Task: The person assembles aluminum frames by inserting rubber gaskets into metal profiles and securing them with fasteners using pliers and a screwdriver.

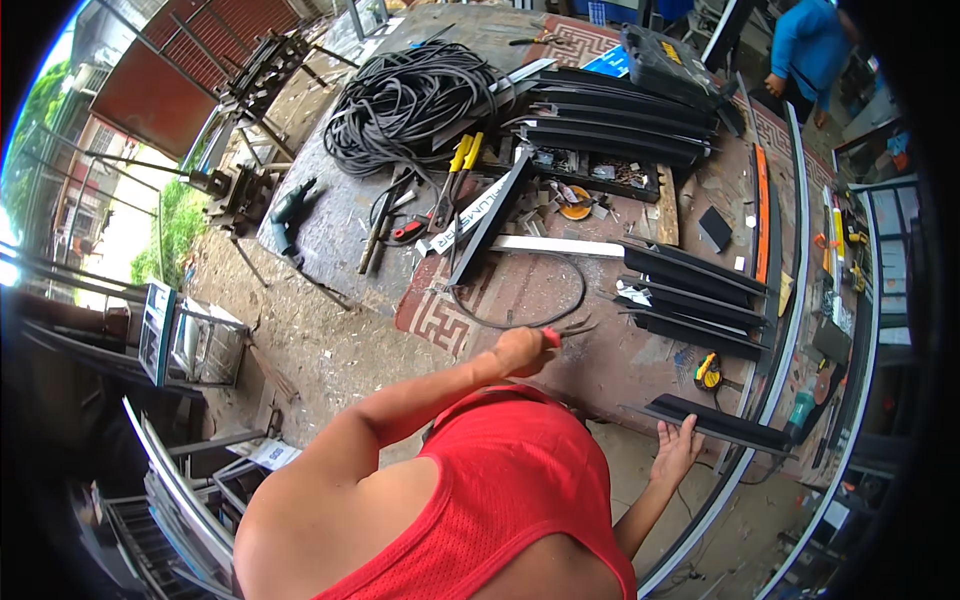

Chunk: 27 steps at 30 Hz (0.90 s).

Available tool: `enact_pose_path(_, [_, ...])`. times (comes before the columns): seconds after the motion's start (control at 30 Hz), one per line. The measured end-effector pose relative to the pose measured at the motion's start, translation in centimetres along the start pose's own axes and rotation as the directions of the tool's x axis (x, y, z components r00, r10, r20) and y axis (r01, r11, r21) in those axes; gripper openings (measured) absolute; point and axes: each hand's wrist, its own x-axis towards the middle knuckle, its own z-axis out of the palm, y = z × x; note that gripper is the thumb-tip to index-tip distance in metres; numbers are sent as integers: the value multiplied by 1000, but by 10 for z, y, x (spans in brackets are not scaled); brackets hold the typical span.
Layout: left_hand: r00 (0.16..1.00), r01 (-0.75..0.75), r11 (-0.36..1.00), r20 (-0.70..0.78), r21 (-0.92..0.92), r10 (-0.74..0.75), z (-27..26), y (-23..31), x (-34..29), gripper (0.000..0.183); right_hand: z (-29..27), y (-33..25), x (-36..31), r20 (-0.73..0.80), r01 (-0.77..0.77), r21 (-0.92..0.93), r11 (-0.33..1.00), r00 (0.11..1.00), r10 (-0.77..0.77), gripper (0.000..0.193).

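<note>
Left hand (pixel 522 351): fingers conceal most of the handle of a red-handled tool (pixel 552 338); its exact kind cannot be confirmed. Right hand (pixel 678 452): fingertips partly obscured at the black strip (pixel 722 424); whether they close on it is undetermined. Red shirt (pixel 525 450): cut off by the lower edge; masks part of the near side of the table (pixel 625 375). Co-worker in blue (pixel 805 45): head beyond the upper edge. Tray (pixel 632 190): small contents unidentifiable. Blue sheet (pixel 607 62): partly covered by the black case (pixel 662 65).
</note>
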Motion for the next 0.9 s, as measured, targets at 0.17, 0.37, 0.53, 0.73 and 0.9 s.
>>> enact_pose_path(0.17, [985,100,984,-122,-147,-119,-6,12,-5,39,-2,-13,3,1,-48,-26,999,999,48,54])
enact_pose_path(0.37, [948,162,973,-301,166,-106,-2,-67,-34,45,17,-16,-9,56,-33,7,999,998,33,53])
enact_pose_path(0.53, [963,61,955,234,289,-132,-58,-103,-47,22,17,-21,-20,225,-129,90,988,969,106,38])
enact_pose_path(0.73, [900,66,975,409,213,-150,-302,-150,-103,19,-22,-39,-31,251,-78,23,997,965,70,37])
enact_pose_path(0.9, [566,746,504,-814,436,-133,-396,-236,-158,41,-29,-40,-34,345,-46,5,999,938,41,33])
